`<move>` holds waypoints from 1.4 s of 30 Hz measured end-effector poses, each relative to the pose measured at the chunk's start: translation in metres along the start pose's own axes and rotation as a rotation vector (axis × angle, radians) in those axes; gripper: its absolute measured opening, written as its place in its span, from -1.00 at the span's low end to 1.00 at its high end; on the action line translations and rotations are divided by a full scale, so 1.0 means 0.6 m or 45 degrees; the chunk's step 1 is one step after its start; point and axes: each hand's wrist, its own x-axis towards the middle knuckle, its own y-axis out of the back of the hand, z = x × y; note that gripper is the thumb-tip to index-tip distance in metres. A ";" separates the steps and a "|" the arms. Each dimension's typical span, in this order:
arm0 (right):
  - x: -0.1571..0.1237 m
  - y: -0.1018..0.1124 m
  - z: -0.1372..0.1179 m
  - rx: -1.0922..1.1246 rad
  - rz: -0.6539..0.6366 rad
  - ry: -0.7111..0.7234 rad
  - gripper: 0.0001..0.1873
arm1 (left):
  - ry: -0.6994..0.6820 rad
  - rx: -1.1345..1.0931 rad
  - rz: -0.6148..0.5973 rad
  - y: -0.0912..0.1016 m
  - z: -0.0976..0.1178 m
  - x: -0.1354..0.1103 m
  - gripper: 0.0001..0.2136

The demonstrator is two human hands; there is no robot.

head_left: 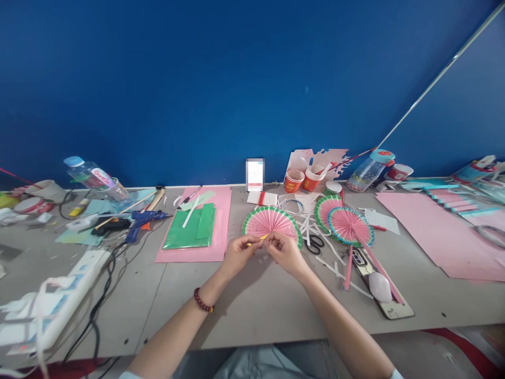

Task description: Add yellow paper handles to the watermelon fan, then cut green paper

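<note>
Head view: both hands meet at the near edge of a pink pleated fan (271, 222) that lies spread in a half circle on the grey surface (252, 302). The left hand (238, 253) and the right hand (286, 253) are each closed in a fingertip pinch on the fan's lower middle, where the folds converge. That grip probably keeps the pleats gathered. A small yellow bit (263, 237) shows between the fingertips; what it is cannot be told. Black scissors (314, 243) lie just right of the fan within easy reach, and two finished fans (347, 223) on sticks rest beyond them. A green paper stack (191, 230) and a blue glue gun (144, 217) sit well to the left
</note>
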 end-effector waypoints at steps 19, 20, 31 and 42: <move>-0.002 -0.003 0.002 -0.046 -0.004 0.085 -0.84 | -0.048 0.035 0.025 -0.002 -0.002 -0.005 -0.82; -0.002 -0.004 0.002 -0.053 0.002 0.091 -0.83 | -0.044 0.037 0.031 -0.002 -0.001 -0.005 -0.82; 0.001 -0.005 0.008 0.072 -0.052 -0.064 -0.78 | -0.041 -0.043 0.119 -0.005 0.006 -0.006 -0.84; 0.000 -0.005 0.008 0.079 -0.088 -0.056 -0.76 | 0.010 -0.113 0.127 -0.003 -0.011 -0.003 -0.79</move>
